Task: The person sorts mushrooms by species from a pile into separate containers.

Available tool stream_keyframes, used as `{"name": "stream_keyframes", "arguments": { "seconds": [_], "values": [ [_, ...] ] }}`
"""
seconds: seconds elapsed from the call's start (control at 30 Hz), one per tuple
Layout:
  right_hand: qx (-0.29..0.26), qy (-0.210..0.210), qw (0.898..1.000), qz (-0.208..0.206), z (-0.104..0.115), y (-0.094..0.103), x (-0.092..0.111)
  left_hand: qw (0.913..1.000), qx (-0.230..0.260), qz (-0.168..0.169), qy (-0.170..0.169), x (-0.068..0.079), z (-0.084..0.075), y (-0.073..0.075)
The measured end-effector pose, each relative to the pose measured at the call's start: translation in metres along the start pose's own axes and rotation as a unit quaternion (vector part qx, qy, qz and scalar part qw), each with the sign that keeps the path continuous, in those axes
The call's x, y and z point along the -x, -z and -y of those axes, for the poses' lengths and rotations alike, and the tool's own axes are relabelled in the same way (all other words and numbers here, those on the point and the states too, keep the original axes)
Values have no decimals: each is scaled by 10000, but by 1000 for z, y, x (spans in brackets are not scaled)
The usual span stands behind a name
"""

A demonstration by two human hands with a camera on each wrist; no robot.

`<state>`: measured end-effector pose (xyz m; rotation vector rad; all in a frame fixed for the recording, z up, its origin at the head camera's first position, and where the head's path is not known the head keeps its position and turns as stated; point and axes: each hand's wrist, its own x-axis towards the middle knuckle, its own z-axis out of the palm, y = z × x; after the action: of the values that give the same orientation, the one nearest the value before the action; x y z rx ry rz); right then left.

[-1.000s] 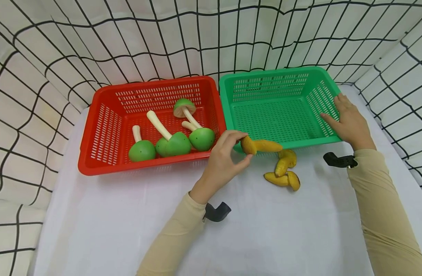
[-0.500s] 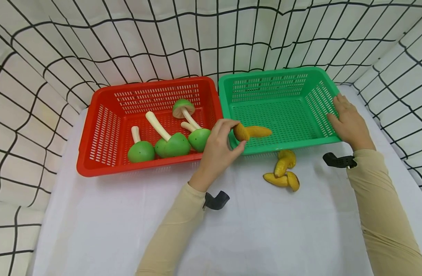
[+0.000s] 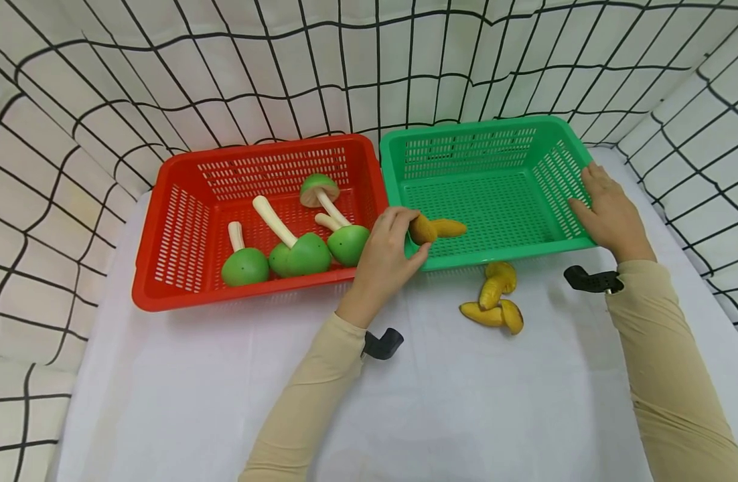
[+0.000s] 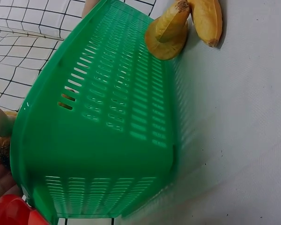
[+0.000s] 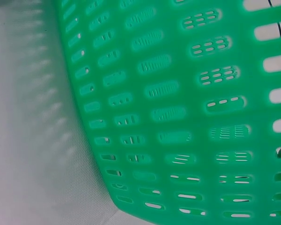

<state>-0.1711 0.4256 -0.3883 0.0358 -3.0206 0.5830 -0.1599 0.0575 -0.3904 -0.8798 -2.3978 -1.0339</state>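
My left hand (image 3: 384, 258) pinches a yellow-brown mushroom (image 3: 422, 229) by its cap, inside the near left corner of the green basket (image 3: 465, 256). The mushroom's stem points right over the basket floor. In the left wrist view, the basket wall hides most of that hand, and only a few fingers (image 4: 1, 185) and a bit of the mushroom show at the left edge. My right hand (image 3: 615, 217) rests on the green basket's right rim with its fingers extended. Two more yellow mushrooms (image 3: 497, 284) lie touching on the white cloth in front of the basket.
A red basket (image 3: 191, 299) stands against the green one on the left, holding several green-capped mushrooms (image 3: 309, 254) with pale stems. Behind both baskets rises a white wall with a black grid (image 3: 378, 67). The right wrist view is filled mostly by the green basket's slotted side (image 5: 178, 131).
My left hand has moved up and slightly left, carrying the mushroom from over the green basket's near rim to inside its near left corner. The right hand stays at the right rim.
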Motion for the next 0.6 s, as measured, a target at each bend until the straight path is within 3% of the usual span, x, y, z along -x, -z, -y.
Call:
{"name": "stream_keyframes", "arguments": {
  "seconds": [0.6],
  "values": [
    [11,-34,10000,12,1,0,0,9999,-42,101,-68,1,2,-1]
  ]
}}
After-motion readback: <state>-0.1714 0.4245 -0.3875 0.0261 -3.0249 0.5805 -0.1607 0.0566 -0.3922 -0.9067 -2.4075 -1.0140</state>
